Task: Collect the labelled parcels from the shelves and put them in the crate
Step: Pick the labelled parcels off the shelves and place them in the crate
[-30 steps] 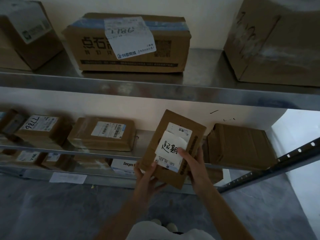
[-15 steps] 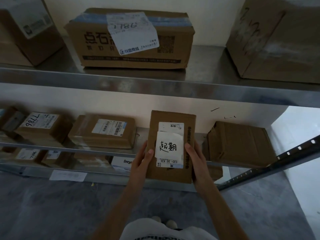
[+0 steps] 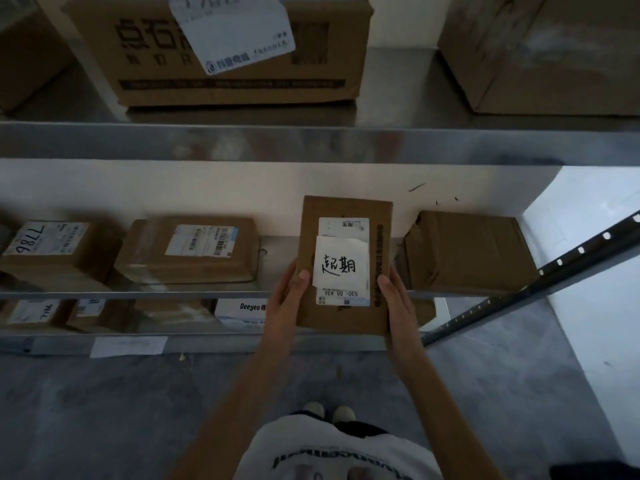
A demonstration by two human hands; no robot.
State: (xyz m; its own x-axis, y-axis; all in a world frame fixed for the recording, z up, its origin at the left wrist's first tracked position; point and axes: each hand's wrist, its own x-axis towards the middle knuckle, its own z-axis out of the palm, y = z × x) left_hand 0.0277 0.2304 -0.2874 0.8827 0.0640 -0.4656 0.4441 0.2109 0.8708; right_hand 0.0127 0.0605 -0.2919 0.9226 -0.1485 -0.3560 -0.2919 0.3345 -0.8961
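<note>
Between the person's two hands, in front of the middle metal shelf point(image 3: 207, 292), a flat brown cardboard parcel point(image 3: 346, 313) is held upright with its face toward the camera. A white printed label with a handwritten white slip point(image 3: 341, 263) over it sits on that face. The left hand point(image 3: 287, 299) has its grip clamped on the parcel's left edge, thumb on the front; the right hand point(image 3: 396, 299) has its grip clamped on the right edge, thumb likewise on the front. On the middle shelf, a labelled brown box point(image 3: 188, 251) lies left of the parcel and a plain brown box point(image 3: 467, 251) lies right. A large printed carton point(image 3: 225, 53) stands on the upper shelf point(image 3: 311, 143), far above.
</note>
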